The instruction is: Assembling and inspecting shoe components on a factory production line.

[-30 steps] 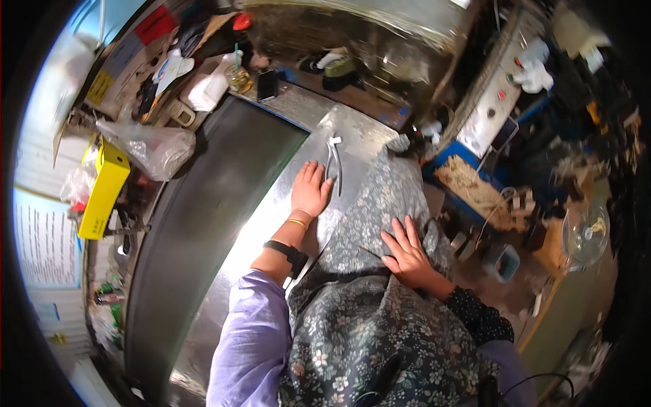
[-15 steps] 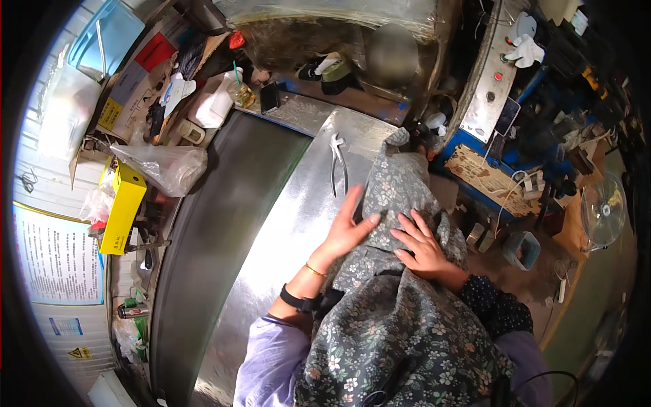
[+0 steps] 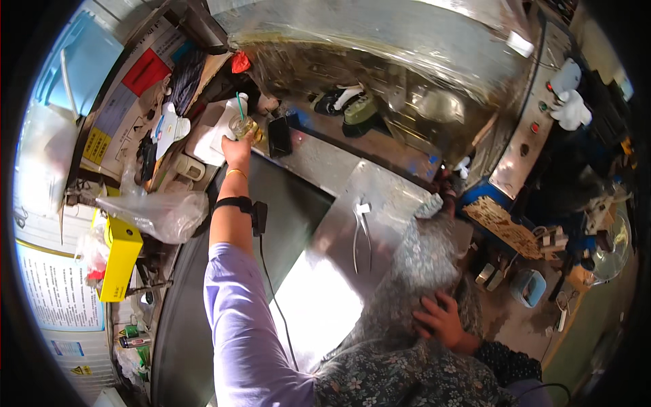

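Left hand (image 3: 237, 150), ten o'clock: at strawed cup (image 3: 243, 127), reach complete, grasp cannot be told, lifting not evident. Right hand (image 3: 445, 324), between four and five: unclenched, on floral cloth (image 3: 413, 374).

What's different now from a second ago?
The left hand has left the spot beside the pliers, moving forward and left to the cup with the green straw; whether its grip has closed is unclear. The right hand stays on the floral cloth, and the pliers still lie on the metal tabletop.
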{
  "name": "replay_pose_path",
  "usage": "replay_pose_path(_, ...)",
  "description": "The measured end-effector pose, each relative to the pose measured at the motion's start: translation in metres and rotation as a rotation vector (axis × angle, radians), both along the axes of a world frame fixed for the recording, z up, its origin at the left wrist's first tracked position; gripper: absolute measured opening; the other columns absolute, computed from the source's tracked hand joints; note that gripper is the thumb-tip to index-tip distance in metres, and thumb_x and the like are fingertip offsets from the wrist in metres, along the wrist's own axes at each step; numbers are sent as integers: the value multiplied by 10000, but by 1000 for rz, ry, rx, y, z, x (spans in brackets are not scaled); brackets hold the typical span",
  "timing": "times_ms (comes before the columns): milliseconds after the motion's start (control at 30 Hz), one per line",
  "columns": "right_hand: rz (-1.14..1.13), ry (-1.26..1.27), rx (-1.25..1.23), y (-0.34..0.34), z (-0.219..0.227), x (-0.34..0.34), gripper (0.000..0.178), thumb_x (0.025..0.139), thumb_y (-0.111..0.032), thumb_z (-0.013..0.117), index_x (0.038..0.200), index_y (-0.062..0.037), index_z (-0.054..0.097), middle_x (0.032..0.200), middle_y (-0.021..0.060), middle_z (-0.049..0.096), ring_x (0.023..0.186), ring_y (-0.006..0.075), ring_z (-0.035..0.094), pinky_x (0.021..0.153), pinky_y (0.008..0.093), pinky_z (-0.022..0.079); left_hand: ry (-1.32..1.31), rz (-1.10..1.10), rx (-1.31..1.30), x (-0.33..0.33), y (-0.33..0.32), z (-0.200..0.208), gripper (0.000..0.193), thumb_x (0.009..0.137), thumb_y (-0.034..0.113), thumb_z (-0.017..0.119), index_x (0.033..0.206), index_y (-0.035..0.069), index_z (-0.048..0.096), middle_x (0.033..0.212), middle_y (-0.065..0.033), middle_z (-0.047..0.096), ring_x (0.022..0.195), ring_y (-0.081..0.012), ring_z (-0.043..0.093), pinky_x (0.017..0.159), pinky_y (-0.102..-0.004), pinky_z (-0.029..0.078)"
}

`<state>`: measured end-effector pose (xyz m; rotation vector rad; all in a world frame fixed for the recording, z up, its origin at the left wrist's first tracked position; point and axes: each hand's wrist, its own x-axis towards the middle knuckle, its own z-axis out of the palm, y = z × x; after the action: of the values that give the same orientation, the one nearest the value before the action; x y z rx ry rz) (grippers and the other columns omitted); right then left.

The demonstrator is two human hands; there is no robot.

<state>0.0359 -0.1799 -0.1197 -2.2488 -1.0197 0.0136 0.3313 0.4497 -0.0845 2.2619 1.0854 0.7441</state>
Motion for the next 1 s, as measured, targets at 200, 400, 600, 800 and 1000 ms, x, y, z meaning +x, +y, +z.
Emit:
replay_pose_path(200,25,-25,-130,0,-19,6,433,728,-276,690,1147,-385,705,1388,-126,554,1146,265,440,902,468,363,23,81,-82,65,54,-25,1078,625,469,894,1361,-151,407,1343,-300,545,1278,-385,533,1072,-392,419)
replay_pose_path(400,75,-30,-205,-4,-27,5,383,699,-303,693,1071,-383,739,1344,-157,591,1093,234,429,914,448,318,-85,123,-113,74,52,-41,911,637,415,908,1254,-113,494,1190,-274,638,1141,-380,621,1004,-408,470)
replay_pose_path(600,-7,24,-72,9,-6,9,424,660,-346,757,1083,-329,738,1328,-108,608,1109,269,443,924,469,331,-379,-198,-46,26,-12,-1,645,694,274,896,1165,-23,571,1031,-140,692,960,-224,666,882,-343,520)
replay_pose_path(800,-39,20,-38,26,14,11,467,626,-290,804,1086,-266,727,1319,-29,611,1138,328,459,959,491,359,-268,-691,-210,-99,-120,127,788,639,240,936,1258,-59,551,1109,-113,696,1033,-195,652,947,-331,502)
replay_pose_path(1000,-101,-5,14,30,26,4,385,675,-219,784,1055,-218,725,1317,26,622,1163,347,476,1015,477,367,-352,-1036,-603,-239,-238,231,790,539,216,949,1190,-60,596,1067,-113,698,994,-176,667,930,-313,515)
